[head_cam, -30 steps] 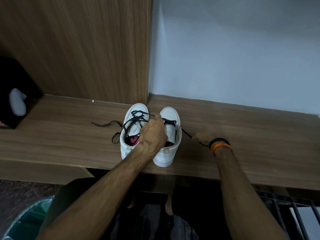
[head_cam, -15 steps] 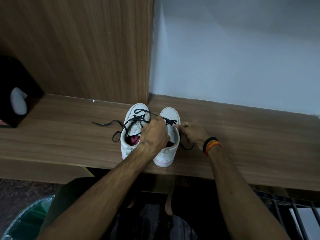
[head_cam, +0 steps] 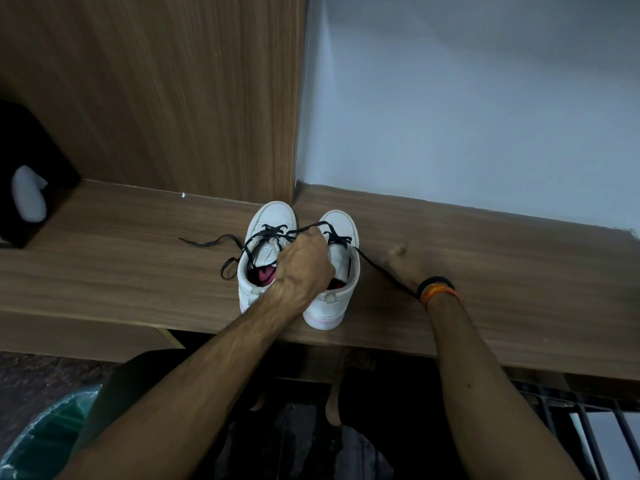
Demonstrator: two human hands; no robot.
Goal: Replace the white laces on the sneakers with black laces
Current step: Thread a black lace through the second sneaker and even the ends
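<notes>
- Black lace (head_cam: pixel 384 271) is drawn out taut from the right sneaker (head_cam: pixel 337 271), running right and near to the right hand (head_cam: pixel 410 268), which is blurred; the lace seems to be pinched in it, though the fingers cannot be made out clearly.
- Half a second earlier that hand was close against the shoe's eyelets; it is now pulled well away to the right, so a length of lace has been dragged through.
- The left hand (head_cam: pixel 304 263) is curled over the tongue area between the two shoes, and the other run of the lace is gripped at its far side.
- The left sneaker (head_cam: pixel 266 251) is already threaded in black, its loose ends trailed across the wooden shelf (head_cam: pixel 121 258) to the left.
- Both shoes are stood side by side, toes toward the far wall (head_cam: pixel 467 98) and wood panel (head_cam: pixel 156 91).
- No white lace is seen anywhere.
- Judged from this, the right shoe is partly laced, and another crossing is probably needed next.
- A dark box (head_cam: pixel 31 174) is seen at the far left.
</notes>
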